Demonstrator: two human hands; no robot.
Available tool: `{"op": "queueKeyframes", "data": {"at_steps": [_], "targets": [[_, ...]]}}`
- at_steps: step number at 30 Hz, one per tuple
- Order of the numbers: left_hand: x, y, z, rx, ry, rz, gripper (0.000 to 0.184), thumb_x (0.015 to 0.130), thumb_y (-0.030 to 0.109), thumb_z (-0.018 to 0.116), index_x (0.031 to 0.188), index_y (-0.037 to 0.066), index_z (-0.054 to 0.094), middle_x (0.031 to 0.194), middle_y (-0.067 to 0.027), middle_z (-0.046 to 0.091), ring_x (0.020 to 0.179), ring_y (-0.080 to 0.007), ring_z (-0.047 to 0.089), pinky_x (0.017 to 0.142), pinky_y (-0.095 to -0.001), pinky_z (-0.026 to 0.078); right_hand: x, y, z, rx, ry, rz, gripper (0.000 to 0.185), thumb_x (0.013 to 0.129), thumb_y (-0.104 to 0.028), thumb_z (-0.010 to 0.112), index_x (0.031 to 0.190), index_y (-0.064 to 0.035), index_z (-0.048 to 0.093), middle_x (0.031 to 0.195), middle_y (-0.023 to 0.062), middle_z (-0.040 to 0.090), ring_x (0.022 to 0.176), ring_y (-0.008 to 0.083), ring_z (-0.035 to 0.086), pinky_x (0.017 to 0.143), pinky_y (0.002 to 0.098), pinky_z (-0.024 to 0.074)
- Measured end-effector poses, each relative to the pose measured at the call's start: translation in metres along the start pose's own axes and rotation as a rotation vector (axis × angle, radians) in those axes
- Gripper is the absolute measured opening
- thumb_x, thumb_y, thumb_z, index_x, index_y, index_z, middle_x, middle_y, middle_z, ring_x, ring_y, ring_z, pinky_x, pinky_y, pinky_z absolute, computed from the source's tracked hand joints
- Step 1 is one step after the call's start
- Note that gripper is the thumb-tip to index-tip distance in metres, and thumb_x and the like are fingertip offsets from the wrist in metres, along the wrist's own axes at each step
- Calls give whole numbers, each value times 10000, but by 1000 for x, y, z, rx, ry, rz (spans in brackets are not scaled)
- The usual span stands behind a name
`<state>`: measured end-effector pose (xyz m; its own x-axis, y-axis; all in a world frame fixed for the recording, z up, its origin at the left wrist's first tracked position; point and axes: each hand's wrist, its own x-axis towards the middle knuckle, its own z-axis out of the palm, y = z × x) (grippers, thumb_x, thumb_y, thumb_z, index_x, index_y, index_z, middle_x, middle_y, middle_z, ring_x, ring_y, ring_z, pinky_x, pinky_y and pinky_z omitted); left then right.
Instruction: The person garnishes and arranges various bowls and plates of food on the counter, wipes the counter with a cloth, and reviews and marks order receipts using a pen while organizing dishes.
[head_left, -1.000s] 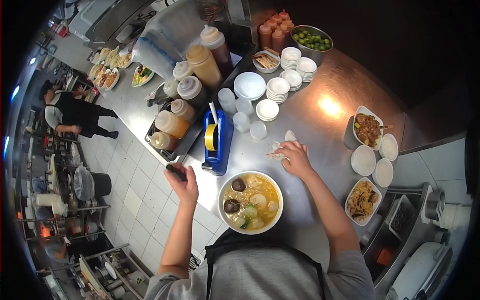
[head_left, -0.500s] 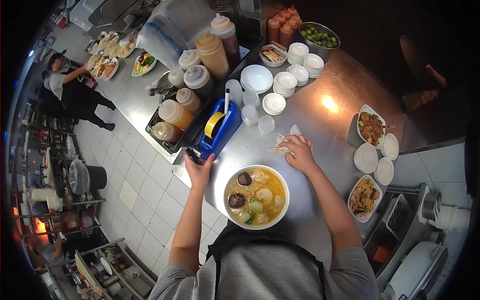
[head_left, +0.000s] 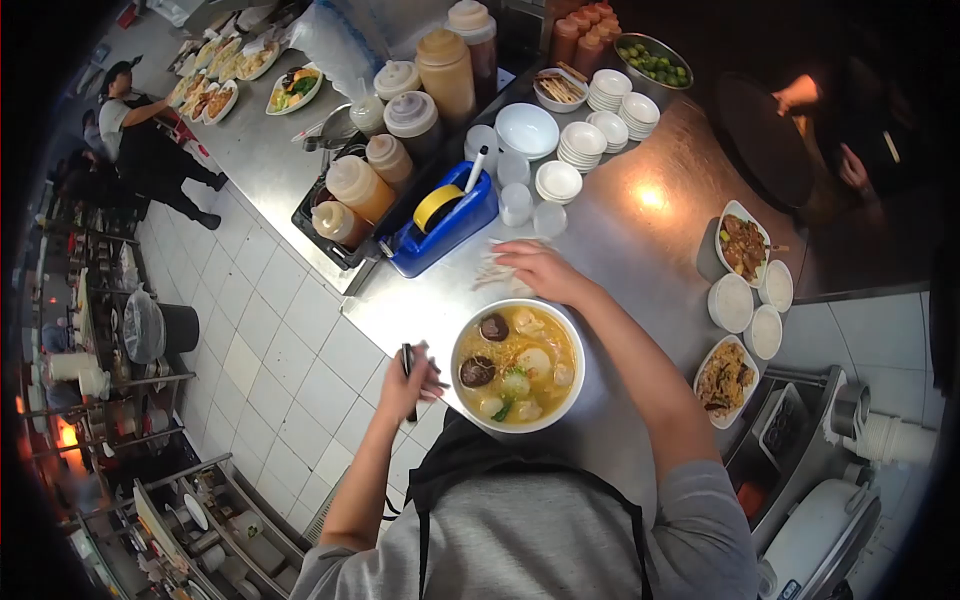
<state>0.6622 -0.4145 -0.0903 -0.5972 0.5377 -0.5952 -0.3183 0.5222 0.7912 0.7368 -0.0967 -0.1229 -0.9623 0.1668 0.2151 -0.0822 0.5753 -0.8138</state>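
My left hand (head_left: 398,388) is closed around a black pen (head_left: 407,358), off the counter's front edge and left of a large white bowl (head_left: 572,400). Noodle soup with mushrooms, dumplings and greens fills the bowl, which stands on the steel counter in front of my body. Beyond its rim, my right hand (head_left: 540,270) presses a crumpled whitish cloth (head_left: 493,272) onto the counter, fingers closed over it; the cloth is blurred. A blue tape dispenser (head_left: 445,250) with yellow tape and a white marker in it lies just past the cloth.
Sauce bottles (head_left: 358,188) stand in a black tray at the left. Stacked small dishes (head_left: 581,145) and plastic cups (head_left: 515,203) sit at the back. Filled dishes (head_left: 727,378) and rice bowls (head_left: 731,304) line the right. Another person's hand (head_left: 797,95) holds a round dark tray (head_left: 760,140); someone stands far left.
My left hand has left the tape dispenser and come down beside the bowl with the pen. My right hand has slid the cloth left, toward the dispenser. A co-worker's tray appears at right.
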Motion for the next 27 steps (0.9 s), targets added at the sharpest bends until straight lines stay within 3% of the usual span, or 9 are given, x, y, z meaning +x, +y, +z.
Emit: {"op": "queueKeyframes", "data": {"at_steps": [2,3,5,8,11,13,16,22,27], "targets": [[-31,-20,14,-168,-171,-148,374,941,181,456,1269,67,315,942,-108,600,801,-234,659,614,-297,546,9,2,11,-305,-233,-121,375,743,-24,516,1079,-139,637,1285,2,505,1194,223,426,1026,402,253],[-41,-25,20,-192,-247,-194,431,944,177,450,1325,95,263,1013,-117,587,853,-258,656,639,-311,554,9,4,8,-308,-225,-108,375,743,-24,516,1079,-139,637,1285,2,505,1194,223,426,1026,402,253],[-55,-33,41,-314,-281,-186,427,940,184,460,1316,101,275,1052,-117,576,888,-257,646,661,-330,560,1,6,1,-288,-301,-72,333,784,-79,508,1074,-168,644,1307,-51,489,1212,204,407,1026,422,214],[-47,-63,61,-410,-239,-144,444,929,164,479,1315,109,267,1099,-114,554,869,-233,642,673,-306,569,-47,7,-22,-299,-293,36,348,800,-80,480,1093,-186,635,1307,-48,490,1208,202,412,992,402,249],[-38,-73,69,-426,-153,-103,427,920,118,489,1297,108,287,1098,-113,549,825,-196,637,659,-272,575,-123,-8,-31,-286,-84,217,394,786,-54,468,1123,-194,619,1303,-53,494,1206,213,415,962,406,263],[-33,-73,69,-365,-152,33,387,916,84,482,1265,102,316,1084,-110,554,814,-191,638,636,-265,576,-175,-19,-18,-407,-30,256,448,762,-26,460,1154,-198,595,1315,-44,480,1213,225,405,951,431,265],[-34,-52,67,-356,-124,17,345,908,51,478,1224,89,345,1072,-108,560,819,-193,638,625,-268,579,-216,-67,15,-459,27,395,473,750,-35,475,1200,-160,547,1369,-1,407,1236,246,368,942,449,258],[-12,-38,47,-256,-153,56,372,911,37,462,1253,69,319,1026,-129,580,799,-235,650,643,-318,593,-216,-99,73,-412,179,508,519,758,-91,527,1270,-55,458,1418,72,325,1250,270,335,936,466,249],[20,-23,27,-210,-195,15,484,901,59,497,1325,82,265,1048,-141,591,764,-254,662,606,-301,594,-197,-99,77,-395,190,509,539,756,-84,524,1288,-62,439,1426,73,311,1253,259,330,937,464,251]]}}
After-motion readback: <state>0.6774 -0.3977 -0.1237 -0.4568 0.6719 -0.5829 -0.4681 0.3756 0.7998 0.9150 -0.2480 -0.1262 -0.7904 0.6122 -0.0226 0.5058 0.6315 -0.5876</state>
